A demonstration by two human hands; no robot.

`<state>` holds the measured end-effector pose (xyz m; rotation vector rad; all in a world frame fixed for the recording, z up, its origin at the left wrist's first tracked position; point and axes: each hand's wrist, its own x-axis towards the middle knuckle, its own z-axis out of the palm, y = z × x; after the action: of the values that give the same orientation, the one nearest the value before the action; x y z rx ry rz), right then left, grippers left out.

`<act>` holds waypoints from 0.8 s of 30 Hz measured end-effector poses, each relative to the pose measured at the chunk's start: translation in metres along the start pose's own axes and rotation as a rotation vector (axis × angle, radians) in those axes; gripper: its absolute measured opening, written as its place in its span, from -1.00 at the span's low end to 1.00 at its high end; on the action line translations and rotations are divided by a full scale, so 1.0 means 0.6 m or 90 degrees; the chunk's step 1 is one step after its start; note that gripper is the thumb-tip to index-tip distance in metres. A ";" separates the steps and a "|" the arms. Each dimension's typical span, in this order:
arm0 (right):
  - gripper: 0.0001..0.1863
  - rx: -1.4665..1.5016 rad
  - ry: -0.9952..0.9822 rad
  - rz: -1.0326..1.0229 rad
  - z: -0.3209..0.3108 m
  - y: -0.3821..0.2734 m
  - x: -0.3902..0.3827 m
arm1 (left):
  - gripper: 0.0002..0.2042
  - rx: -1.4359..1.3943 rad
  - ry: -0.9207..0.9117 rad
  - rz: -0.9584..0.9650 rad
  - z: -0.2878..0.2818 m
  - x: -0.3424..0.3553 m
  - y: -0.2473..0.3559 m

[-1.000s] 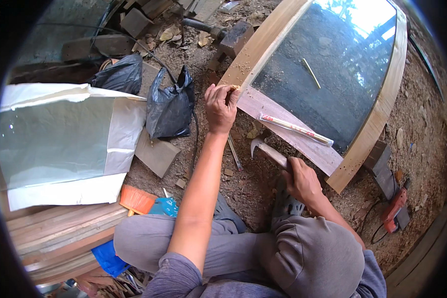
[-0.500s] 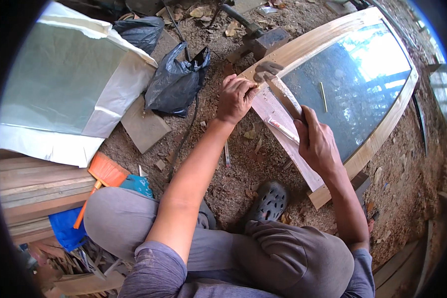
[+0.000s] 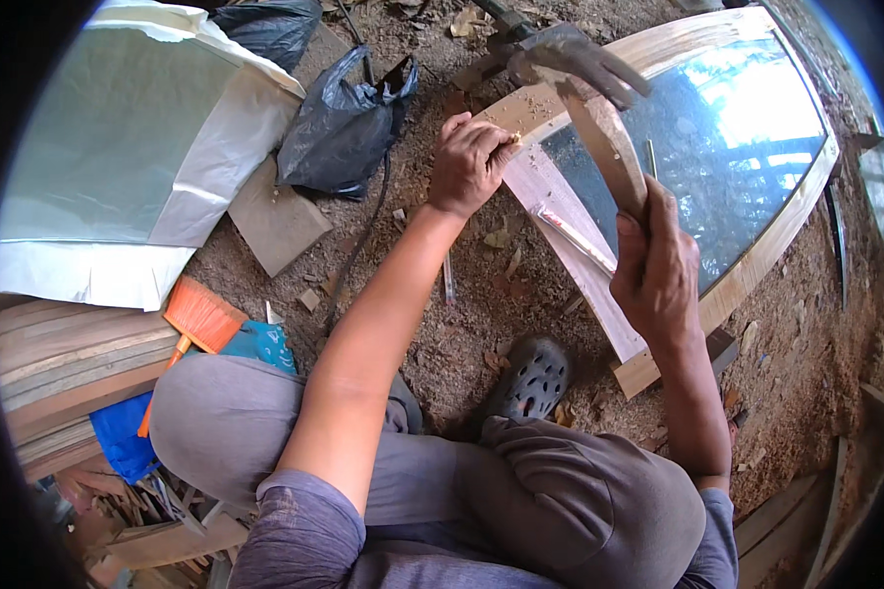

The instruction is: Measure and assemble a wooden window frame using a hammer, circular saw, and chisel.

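Note:
My right hand (image 3: 660,270) is wrapped round the wooden handle of a claw hammer (image 3: 604,137), its metal head raised above the corner of a curved wooden frame (image 3: 683,41). My left hand (image 3: 469,167) is closed at that corner, pinching a small yellowish piece (image 3: 516,138) whose kind I cannot make out. Sawdust crumbs lie on the wood beside those fingertips. A glass pane (image 3: 732,187) sits within the frame and reflects light. On it rests a thin brass-coloured stick (image 3: 650,157), partly behind my right hand. A slim white-and-red tube or pen (image 3: 572,234) lies along the frame's near rail.
A large glass sheet (image 3: 103,137) with white paper round it lies at left, beside black plastic bags (image 3: 339,133). Stacked boards (image 3: 79,368), an orange brush (image 3: 203,314) and a wood block (image 3: 277,221) are nearby. A clog (image 3: 533,378) stands on the sawdust-covered ground.
The hammer has risen from beside my left fingers, its head now higher and further right. My right hand moved slightly right with it. My left hand keeps its pinch at the corner.

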<state>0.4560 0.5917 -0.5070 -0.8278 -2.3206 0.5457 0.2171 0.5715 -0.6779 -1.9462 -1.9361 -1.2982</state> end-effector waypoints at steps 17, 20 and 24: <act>-0.88 -0.010 -0.203 0.110 0.052 0.075 -0.047 | -0.79 0.009 0.022 0.038 0.018 -0.004 0.002; -0.88 0.123 -0.141 0.165 0.013 0.025 -0.011 | -0.77 0.036 0.006 0.015 0.001 0.000 -0.001; -0.77 0.022 -0.011 0.010 -0.010 0.005 0.012 | -0.80 0.033 0.023 0.026 -0.010 0.004 0.009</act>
<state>0.4567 0.5999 -0.5012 -0.8292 -2.3147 0.6003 0.2184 0.5686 -0.6702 -1.9141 -1.8846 -1.2506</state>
